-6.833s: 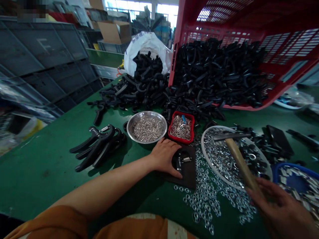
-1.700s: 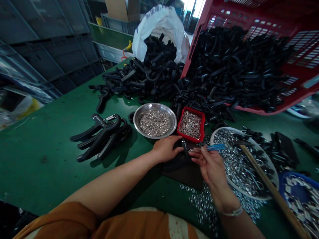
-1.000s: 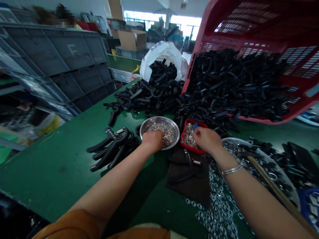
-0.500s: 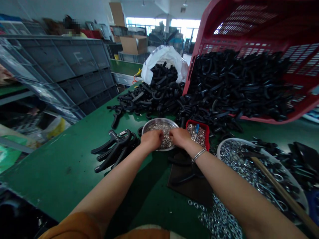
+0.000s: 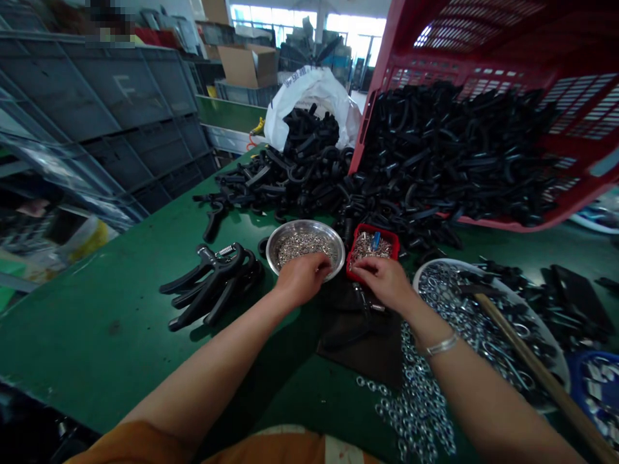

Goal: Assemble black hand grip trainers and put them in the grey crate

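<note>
My left hand (image 5: pixel 302 278) rests at the near rim of a steel bowl (image 5: pixel 280 233) full of small shiny metal parts, its fingers curled into the bowl. My right hand (image 5: pixel 382 278) hovers, fingers pinched together, over a black hand-grip part with a spring (image 5: pixel 363 303) that lies on a dark mat (image 5: pixel 372 351). What either hand holds is too small to make out. Just beyond my right hand stands a small red tray (image 5: pixel 393 237) of metal pins with a blue-handled tool in it.
Assembled black hand grippers (image 5: pixel 213 283) lie at the left. A heap of black handles (image 5: pixel 396 161) spills from a tilted red crate (image 5: pixel 532 77) and a white bag (image 5: pixel 309 96). A white basin of metal rings (image 5: pixel 551 348) holds a hammer (image 5: pixel 532 367). Loose rings (image 5: pixel 416 412) litter the green table.
Both hands were in the steel bowl half a second ago. My right hand has moved right and nearer, over the part on the mat; my left hand has drawn back to the bowl's rim.
</note>
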The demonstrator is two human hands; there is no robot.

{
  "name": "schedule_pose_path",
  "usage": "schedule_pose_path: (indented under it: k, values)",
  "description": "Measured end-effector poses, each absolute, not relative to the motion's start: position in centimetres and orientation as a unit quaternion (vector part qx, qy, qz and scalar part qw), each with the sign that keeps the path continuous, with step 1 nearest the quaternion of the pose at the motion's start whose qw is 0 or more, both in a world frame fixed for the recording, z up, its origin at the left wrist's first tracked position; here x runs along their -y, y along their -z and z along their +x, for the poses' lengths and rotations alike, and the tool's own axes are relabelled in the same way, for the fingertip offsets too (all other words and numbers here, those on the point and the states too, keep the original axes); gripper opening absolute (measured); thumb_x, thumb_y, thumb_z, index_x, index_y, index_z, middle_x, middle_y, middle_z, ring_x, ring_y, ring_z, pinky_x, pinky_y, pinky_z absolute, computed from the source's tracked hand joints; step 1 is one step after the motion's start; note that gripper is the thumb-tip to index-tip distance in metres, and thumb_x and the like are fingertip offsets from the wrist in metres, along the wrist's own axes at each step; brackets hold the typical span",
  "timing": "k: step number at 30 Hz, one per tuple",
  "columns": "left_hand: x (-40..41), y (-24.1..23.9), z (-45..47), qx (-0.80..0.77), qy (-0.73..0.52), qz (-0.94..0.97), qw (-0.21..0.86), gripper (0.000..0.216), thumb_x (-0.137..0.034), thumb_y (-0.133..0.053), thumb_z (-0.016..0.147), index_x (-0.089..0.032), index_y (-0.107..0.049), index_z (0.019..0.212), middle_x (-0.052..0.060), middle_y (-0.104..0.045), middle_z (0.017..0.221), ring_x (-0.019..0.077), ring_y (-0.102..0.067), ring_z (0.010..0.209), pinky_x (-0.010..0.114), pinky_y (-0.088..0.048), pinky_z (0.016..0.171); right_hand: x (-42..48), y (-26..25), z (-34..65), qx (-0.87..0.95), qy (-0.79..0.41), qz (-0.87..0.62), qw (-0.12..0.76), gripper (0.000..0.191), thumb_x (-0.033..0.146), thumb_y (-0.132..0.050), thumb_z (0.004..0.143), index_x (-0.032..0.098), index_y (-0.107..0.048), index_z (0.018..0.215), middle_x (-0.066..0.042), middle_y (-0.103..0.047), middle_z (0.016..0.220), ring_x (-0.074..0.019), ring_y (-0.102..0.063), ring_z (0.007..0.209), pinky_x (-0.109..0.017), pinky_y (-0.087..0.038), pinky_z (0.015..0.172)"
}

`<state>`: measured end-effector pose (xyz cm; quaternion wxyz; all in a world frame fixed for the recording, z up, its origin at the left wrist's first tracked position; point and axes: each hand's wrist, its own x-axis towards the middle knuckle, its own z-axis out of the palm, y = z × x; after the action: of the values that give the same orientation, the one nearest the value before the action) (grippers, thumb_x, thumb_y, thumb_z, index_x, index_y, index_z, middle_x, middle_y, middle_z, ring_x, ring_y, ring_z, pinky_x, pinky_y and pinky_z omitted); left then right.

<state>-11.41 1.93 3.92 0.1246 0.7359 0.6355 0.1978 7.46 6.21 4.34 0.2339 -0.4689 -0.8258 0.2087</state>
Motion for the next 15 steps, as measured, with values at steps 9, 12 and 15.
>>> schedule_pose_path:
  k: [9, 12, 15]
  values:
    - [0.0, -2.5, -6.3, -0.559, -0.142, 0.808, 0.121, 0.019, -0.034, -0.043, 0.084, -0.024, -0.058, 0.091, 0.000, -0.062, 0.087, 0.0175, -0.058, 0.078, 0.026, -0.042, 0.063, -0.4, -1.6, 14.9, 0.775, -0.094, -0.557, 0.283, 0.023, 0.035, -0.051, 0.079, 0.021, -0.067, 0.088, -0.004, -0.067, 0.081, -0.0185, -0.061, 0.075, -0.033, -0.047, 0.069]
    - [0.0, -2.1, -6.2, -0.569, -0.140, 0.803, 0.114, 0.020, -0.035, -0.043, 0.085, -0.023, -0.058, 0.091, 0.001, -0.061, 0.087, 0.0172, -0.057, 0.079, 0.026, -0.041, 0.063, 0.2, -0.4, 14.7, 0.757, -0.120, -0.561, 0.313, 0.023, 0.033, -0.050, 0.080, 0.022, -0.067, 0.090, -0.004, -0.068, 0.084, -0.0182, -0.062, 0.077, -0.033, -0.048, 0.071]
    - [0.0, -1.9, -6.2, -0.569, -0.143, 0.801, 0.116, 0.019, -0.035, -0.043, 0.085, -0.023, -0.057, 0.090, 0.001, -0.061, 0.087, 0.0169, -0.057, 0.079, 0.026, -0.040, 0.063, 0.4, 0.4, 14.4, 0.725, -0.154, -0.573, 0.350, 0.023, 0.035, -0.052, 0.080, 0.021, -0.066, 0.092, -0.004, -0.068, 0.087, -0.0181, -0.062, 0.078, -0.032, -0.049, 0.070]
